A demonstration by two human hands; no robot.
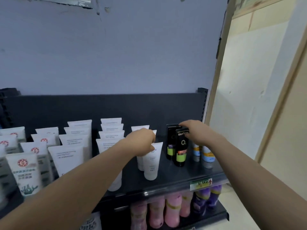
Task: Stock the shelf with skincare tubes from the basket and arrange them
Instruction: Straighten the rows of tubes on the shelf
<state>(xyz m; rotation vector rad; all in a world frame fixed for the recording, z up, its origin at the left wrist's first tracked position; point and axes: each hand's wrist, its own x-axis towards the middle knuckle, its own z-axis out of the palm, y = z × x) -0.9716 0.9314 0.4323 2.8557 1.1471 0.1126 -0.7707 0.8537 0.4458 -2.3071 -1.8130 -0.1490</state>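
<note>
White tubes (5, 143), left edge of shelf (167, 180): cut off by picture edge. Small white tube (152, 161): top under left hand (141, 141). Black tube (181, 146): top corner under right hand (196, 131). Price tag (200, 184), front edge: print blurred.

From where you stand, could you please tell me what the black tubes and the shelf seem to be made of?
The black tubes: probably plastic, glossy, given a slight sheen and printed labels. The shelf: seemingly painted metal, matte dark grey, given its thin deck and slotted upright.
</note>
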